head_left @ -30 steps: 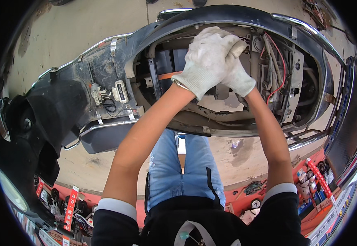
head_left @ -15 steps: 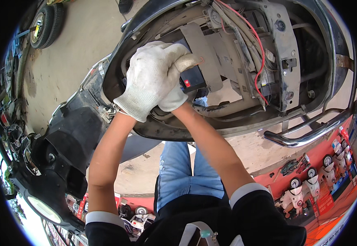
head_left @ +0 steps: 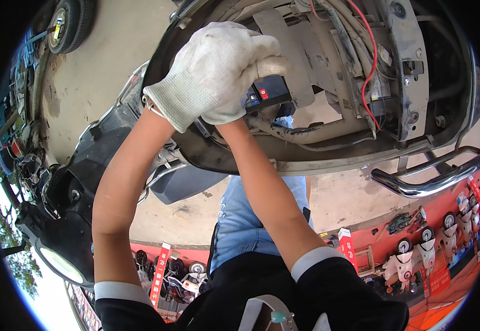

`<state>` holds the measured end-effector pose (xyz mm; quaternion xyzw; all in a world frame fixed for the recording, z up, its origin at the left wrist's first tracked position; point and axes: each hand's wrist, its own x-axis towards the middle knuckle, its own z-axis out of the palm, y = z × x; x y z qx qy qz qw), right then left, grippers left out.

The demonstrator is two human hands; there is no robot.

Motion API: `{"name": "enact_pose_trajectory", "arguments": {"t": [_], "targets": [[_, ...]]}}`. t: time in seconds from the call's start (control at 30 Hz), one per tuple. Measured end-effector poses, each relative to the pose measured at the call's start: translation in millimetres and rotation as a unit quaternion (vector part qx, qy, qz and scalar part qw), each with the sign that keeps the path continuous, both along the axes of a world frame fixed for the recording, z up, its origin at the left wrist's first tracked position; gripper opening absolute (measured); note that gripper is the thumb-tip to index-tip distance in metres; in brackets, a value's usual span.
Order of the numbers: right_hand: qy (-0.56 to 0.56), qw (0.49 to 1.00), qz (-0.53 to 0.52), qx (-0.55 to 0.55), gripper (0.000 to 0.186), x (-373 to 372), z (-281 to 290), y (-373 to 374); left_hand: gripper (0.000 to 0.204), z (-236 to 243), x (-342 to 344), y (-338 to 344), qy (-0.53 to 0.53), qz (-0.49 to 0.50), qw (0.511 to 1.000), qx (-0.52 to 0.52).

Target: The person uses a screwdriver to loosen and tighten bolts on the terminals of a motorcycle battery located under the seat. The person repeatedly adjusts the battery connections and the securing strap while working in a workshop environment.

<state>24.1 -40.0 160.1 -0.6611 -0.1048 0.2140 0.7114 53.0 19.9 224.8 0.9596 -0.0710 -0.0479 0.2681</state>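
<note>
Both my hands wear white knitted gloves and are together over the open body of a scooter. My left hand [head_left: 212, 63] is on top, its fingers curled closed; whatever is inside them is hidden. Beneath it, my right hand [head_left: 226, 113] shows only its cuff and heel, so its fingers cannot be seen. Just right of the gloves, partly covered by them, a black battery [head_left: 277, 87] sits in the frame. It has a red terminal cover and a blue one on its near edge. A grey metal strap [head_left: 287, 55] runs beside the battery.
A red cable [head_left: 373, 60] loops over the wiring right of the battery. A perforated metal bracket [head_left: 408, 71] crosses the scooter body [head_left: 317, 164]. A chrome rail [head_left: 433, 185] juts out at the right. Two tyres [head_left: 69, 25] lie far left, and several small white scooters [head_left: 424, 254] stand lower right.
My joined hands have shifted up and slightly right in the picture, while the scooter appears further right. More of the battery's terminal edge shows, including the blue cover. My left hand stays curled.
</note>
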Motion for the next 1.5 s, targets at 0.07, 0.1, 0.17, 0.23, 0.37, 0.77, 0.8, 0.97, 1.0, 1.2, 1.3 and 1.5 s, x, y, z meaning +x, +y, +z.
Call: {"name": "enact_pose_trajectory", "arguments": {"t": [0.07, 0.1, 0.17, 0.23, 0.37, 0.77, 0.8, 0.97, 1.0, 1.2, 1.3, 1.5], "targets": [[0.006, 1.0, -0.01, 0.013, 0.038, 2, -4, -2, 0.024, 2, 5, 4, 0.016, 0.028, 0.998, -0.062], [0.024, 0.999, -0.024, 0.027, 0.038, 2, -6, -7, 0.026, 0, 4, 3, 0.023, 0.058, 0.987, -0.145], [0.013, 0.998, -0.022, 0.054, 0.037, 4, -2, -18, 0.033, 3, -7, 8, 0.039, 0.193, 0.907, -0.372], [-0.066, 0.997, 0.024, -0.028, 0.025, 10, 13, -31, 0.03, -4, -34, 22, 0.013, 0.394, 0.808, -0.438], [-0.123, 0.991, 0.047, -0.037, 0.024, 15, 12, -37, 0.03, -120, -96, 32, 0.16, 0.43, 0.874, -0.163], [-0.09, 0.991, 0.001, -0.096, 0.026, 78, 72, -63, 0.05, -214, -68, 48, 0.234, 0.484, 0.822, -0.186], [-0.072, 0.991, 0.002, -0.109, 0.027, 79, 75, -76, 0.053, -199, -62, 51, 0.247, 0.468, 0.821, -0.214], [0.069, 0.99, 0.007, -0.125, 0.021, 73, 60, -99, 0.052, -218, -59, 48, 0.252, 0.476, 0.819, -0.195], [0.067, 0.988, 0.013, -0.137, 0.021, 74, 55, -102, 0.051, -222, -59, 48, 0.254, 0.493, 0.808, -0.197], [0.073, 0.983, 0.03, -0.167, 0.019, 72, 48, -110, 0.043, -218, -41, 47, 0.296, 0.504, 0.8, -0.138], [0.094, 0.984, 0.04, -0.146, 0.02, 71, 50, -103, 0.044, -229, -60, 39, 0.215, 0.52, 0.81, -0.165], [0.063, 0.983, 0.048, -0.165, 0.02, 75, 49, -103, 0.08, -213, -85, 3, 0.077, 0.397, 0.914, 0.023]]}}
